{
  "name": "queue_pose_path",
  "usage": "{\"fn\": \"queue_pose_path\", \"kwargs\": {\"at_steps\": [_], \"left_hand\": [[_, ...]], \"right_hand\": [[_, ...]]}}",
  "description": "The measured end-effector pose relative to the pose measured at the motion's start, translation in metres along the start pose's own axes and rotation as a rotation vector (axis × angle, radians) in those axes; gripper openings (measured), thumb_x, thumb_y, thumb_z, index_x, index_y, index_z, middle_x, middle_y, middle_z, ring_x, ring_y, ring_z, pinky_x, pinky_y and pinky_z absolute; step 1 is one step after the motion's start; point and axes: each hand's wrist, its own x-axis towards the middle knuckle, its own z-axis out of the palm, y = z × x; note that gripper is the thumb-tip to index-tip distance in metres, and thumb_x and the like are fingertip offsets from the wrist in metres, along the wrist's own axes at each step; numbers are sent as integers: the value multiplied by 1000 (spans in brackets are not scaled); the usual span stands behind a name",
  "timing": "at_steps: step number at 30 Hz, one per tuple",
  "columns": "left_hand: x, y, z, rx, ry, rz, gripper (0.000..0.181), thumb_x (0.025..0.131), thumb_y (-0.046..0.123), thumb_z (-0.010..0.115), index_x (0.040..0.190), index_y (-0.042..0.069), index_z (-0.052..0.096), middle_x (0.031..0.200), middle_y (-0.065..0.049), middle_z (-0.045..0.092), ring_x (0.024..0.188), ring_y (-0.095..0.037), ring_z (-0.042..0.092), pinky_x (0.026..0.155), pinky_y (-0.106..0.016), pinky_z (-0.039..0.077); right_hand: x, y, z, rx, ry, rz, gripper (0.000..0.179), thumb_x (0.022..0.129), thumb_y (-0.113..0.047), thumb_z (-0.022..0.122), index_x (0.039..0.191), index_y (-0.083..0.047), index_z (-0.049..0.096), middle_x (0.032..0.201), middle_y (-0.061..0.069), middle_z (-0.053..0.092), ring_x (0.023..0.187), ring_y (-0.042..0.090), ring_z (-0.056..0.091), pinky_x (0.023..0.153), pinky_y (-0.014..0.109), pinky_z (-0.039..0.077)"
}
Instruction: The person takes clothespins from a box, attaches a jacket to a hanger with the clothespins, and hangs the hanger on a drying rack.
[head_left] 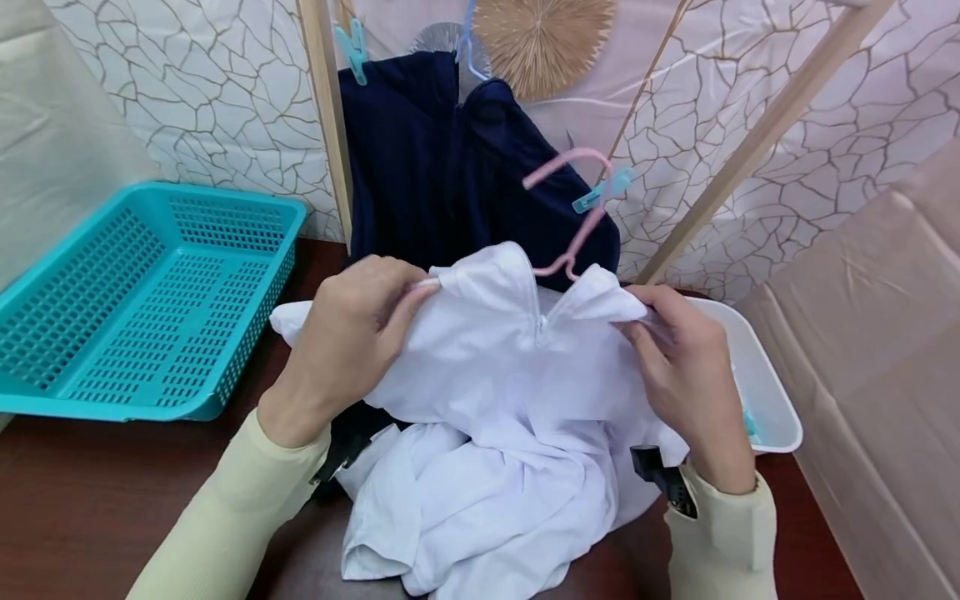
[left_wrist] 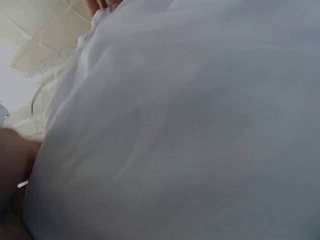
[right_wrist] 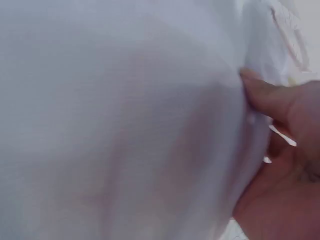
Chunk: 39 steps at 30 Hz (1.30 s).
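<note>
A white garment (head_left: pixel 495 375) with a zipped collar hangs between my two hands, its lower part bunched on the brown table. My left hand (head_left: pixel 348 325) pinches it at the left shoulder between thumb and fingers. At the opposite shoulder my right hand (head_left: pixel 682 358) grips the cloth, its thumb (right_wrist: pixel 265 95) in front in the right wrist view. Out of the open collar rises the hook of a pink hanger (head_left: pixel 588 221); the rest of the hanger is hidden inside the garment. White fabric (left_wrist: pixel 175 120) fills most of the left wrist view.
A turquoise basket (head_left: pixel 187 333) stands at the left. Behind hangs a dark navy garment (head_left: pixel 405 158) with light-blue clothespins (head_left: pixel 352 52) near it, between wooden poles (head_left: pixel 765 142). A white tub (head_left: pixel 780 408) holding small turquoise items sits at the right, partly behind my right hand.
</note>
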Motion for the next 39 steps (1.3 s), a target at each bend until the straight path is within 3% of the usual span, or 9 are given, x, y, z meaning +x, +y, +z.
{"fn": "queue_pose_path", "kwargs": {"at_steps": [2, 4, 9, 15, 18, 26, 32, 35, 39], "left_hand": [[0, 0, 0, -27, -30, 8, 12, 99, 14, 68, 97, 4, 72, 91, -8, 73, 80, -17, 65, 73, -35, 56], [0, 0, -1, -24, -34, 7, 13, 98, 15, 69, 96, 3, 72, 92, -9, 74, 80, -17, 67, 74, -35, 57], [4, -2, -5, 4, 23, -2, 15, 99, 14, 68, 93, 1, 71, 87, -11, 73, 75, -20, 66, 70, -36, 56], [10, -5, -14, 10, 55, -10, 14, 98, 12, 68, 92, 1, 71, 84, -10, 72, 73, -21, 64, 68, -37, 53], [11, -7, -17, 17, 52, -22, 15, 99, 13, 67, 92, 1, 71, 83, -11, 72, 72, -21, 63, 68, -37, 51], [3, -12, -21, 44, 2, -88, 17, 100, 16, 66, 93, 2, 72, 84, -10, 72, 72, -20, 62, 68, -34, 49], [1, -17, -26, 69, -1, -97, 16, 100, 15, 66, 93, 2, 71, 84, -9, 72, 70, -18, 61, 65, -31, 46], [1, -18, -26, 68, -13, -94, 16, 100, 16, 65, 93, 2, 71, 84, -9, 71, 69, -18, 60, 65, -30, 45], [1, -19, -26, 64, -35, -91, 16, 101, 16, 65, 93, 3, 71, 83, -8, 70, 68, -16, 58, 65, -28, 44]], "right_hand": [[0, 4, 3, 64, 59, 15, 18, 89, 8, 71, 106, 1, 73, 98, 14, 74, 92, 0, 65, 86, 6, 48], [1, 6, 3, 88, 86, 20, 19, 88, 8, 73, 105, 0, 74, 95, 12, 73, 88, -5, 61, 82, 6, 48], [0, 13, -13, 36, 50, 47, 31, 84, 2, 81, 113, -5, 75, 102, 7, 73, 91, -7, 58, 84, 8, 43], [-6, 36, -45, -36, 55, 289, 20, 96, -17, 72, 114, -9, 75, 98, -28, 67, 93, -5, 57, 82, 12, 40], [-8, 49, -53, -86, 28, 369, 24, 101, -25, 66, 114, -7, 74, 91, -32, 61, 90, -4, 54, 80, 14, 38], [-9, 68, -58, -117, -159, 371, 28, 103, -29, 62, 117, -7, 72, 90, -20, 61, 82, -3, 53, 72, 11, 41], [7, 96, -68, -217, -346, 326, 32, 105, -31, 57, 112, -3, 71, 98, 11, 72, 79, -12, 52, 67, 14, 43], [15, 122, -72, -298, -514, 362, 35, 106, -31, 55, 111, 0, 70, 96, 17, 73, 77, 2, 58, 63, 24, 45], [21, 159, -71, -365, -828, 437, 34, 104, -24, 56, 113, 8, 65, 93, 18, 70, 79, 22, 63, 64, 33, 49]]}}
